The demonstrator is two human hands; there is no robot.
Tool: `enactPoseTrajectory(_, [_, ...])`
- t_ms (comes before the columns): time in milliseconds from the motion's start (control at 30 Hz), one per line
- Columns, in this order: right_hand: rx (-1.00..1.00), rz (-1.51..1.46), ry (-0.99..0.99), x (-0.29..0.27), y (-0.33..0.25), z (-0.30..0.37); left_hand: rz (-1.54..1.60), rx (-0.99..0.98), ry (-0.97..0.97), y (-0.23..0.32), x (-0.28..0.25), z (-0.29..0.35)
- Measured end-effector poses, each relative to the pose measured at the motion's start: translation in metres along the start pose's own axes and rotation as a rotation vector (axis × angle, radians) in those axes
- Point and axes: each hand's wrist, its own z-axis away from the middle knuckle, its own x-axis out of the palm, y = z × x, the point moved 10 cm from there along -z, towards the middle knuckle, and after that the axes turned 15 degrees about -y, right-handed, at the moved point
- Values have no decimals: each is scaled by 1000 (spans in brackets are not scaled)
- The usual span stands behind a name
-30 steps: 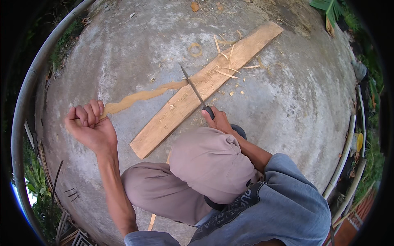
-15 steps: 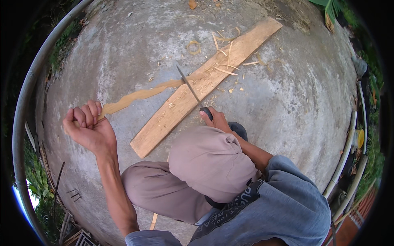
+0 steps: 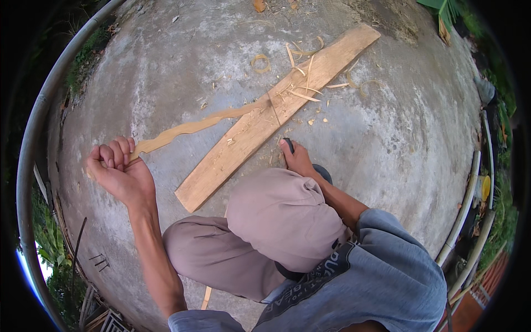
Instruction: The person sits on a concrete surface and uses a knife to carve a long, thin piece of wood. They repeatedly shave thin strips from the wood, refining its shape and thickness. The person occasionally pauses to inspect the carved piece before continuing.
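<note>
My left hand is closed around the near end of a wavy, flat strip of wood, shaped like a kris blade. The strip slants up to the right, its far end resting on a long wooden plank. Closed on a knife's black handle, my right hand is just beyond my raised knee. The thin knife blade crosses the plank beside the strip's far end. Whether the edge touches the strip I cannot tell.
Curled shavings and thin slivers lie on the plank and the concrete floor around it. A grey pipe curves along the left edge. Several pale poles line the right, near a yellow container.
My right hand has moved slightly right and forward, and the knife blade has shifted from crossing over the strip to beyond its far end. My left hand stays nearly still.
</note>
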Motion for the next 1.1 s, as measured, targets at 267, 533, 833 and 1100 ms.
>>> enactPoseTrajectory(267, [-48, 113, 122, -1, 27, 0, 109, -38, -69, 3, -1, -7])
enactPoseTrajectory(533, [86, -538, -126, 10, 45, -10, 523, 72, 175, 15, -108, -26])
enactPoseTrajectory(833, [-362, -781, -253, -9, -137, -11, 645, -62, 448, -48, -141, -15])
enactPoseTrajectory(1100, [-377, -1213, -207, -23, -205, -64, 434, -326, 389, -103, -114, -9])
